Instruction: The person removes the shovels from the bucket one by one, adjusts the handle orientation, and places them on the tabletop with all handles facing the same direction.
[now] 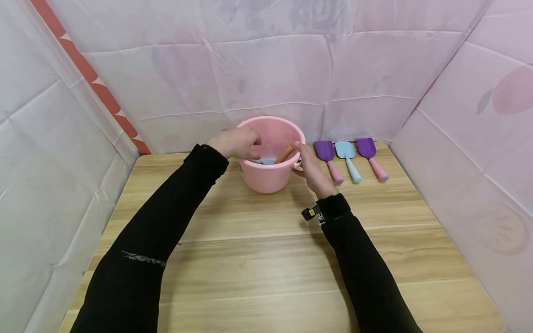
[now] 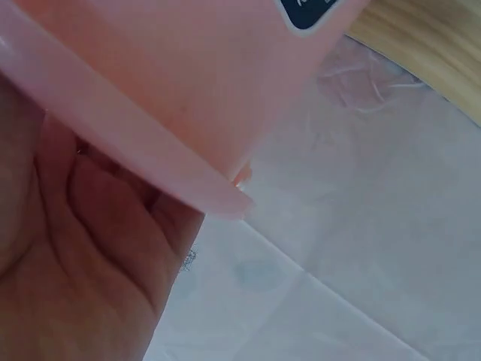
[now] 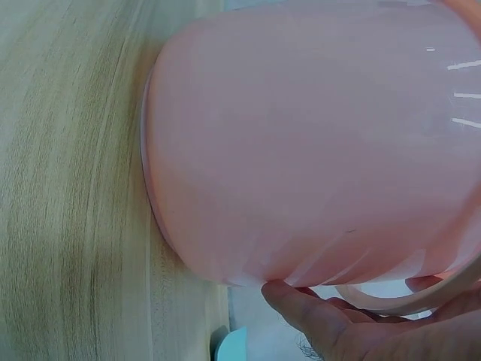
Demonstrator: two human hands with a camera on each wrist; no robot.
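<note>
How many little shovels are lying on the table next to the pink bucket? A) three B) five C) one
A: three shovels lie side by side right of the pink bucket: a purple shovel, a blue shovel and another purple shovel.

bucket (image 1: 270, 178) on table (image 1: 266, 259) centre-back | three shovels (image 1: 350, 159) right of bucket

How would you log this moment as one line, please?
left hand: inside pink bucket | right hand: holds rim | three toy shovels: on table
</note>
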